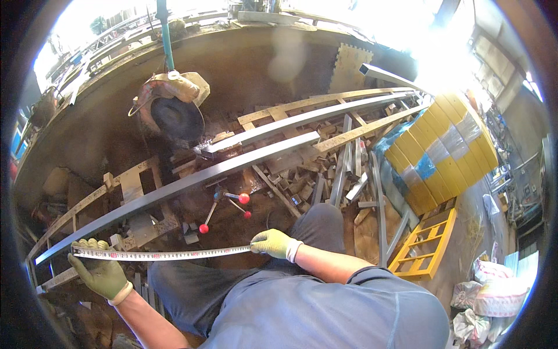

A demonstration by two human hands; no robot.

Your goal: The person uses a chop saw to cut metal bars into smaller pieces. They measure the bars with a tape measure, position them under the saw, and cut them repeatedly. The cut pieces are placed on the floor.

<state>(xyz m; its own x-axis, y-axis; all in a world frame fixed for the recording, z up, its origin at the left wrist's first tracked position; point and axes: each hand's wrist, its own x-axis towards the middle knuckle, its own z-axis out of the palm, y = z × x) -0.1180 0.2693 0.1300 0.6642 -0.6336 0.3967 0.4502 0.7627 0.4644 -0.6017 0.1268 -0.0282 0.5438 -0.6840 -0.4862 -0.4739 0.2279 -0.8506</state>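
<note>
A pale tape measure blade (pixel 180 255) stretches between my two gloved hands, just on my side of a long grey square metal tube (pixel 200 179). My left hand (pixel 100 272) grips the blade at its left end, thumb and fingers bent around it. Closed on the blade's other end is my right hand (pixel 272 243), above my bent knee; whether a tape case sits inside that fist is hidden. The tube lies slantwise across a metal support, its near end close to my left fingertips. Beyond my hands stands a three-spoked handle (pixel 216 208) with red knobs.
A cut-off saw (pixel 174 113) with a dark round disc stands past the tube. Another grey tube (pixel 314 119) lies behind. Many offcuts (pixel 302 183) cover the ground. At right are a stacked yellow bundle (pixel 436 154), a yellow frame (pixel 427 247) and white sacks (pixel 497 296).
</note>
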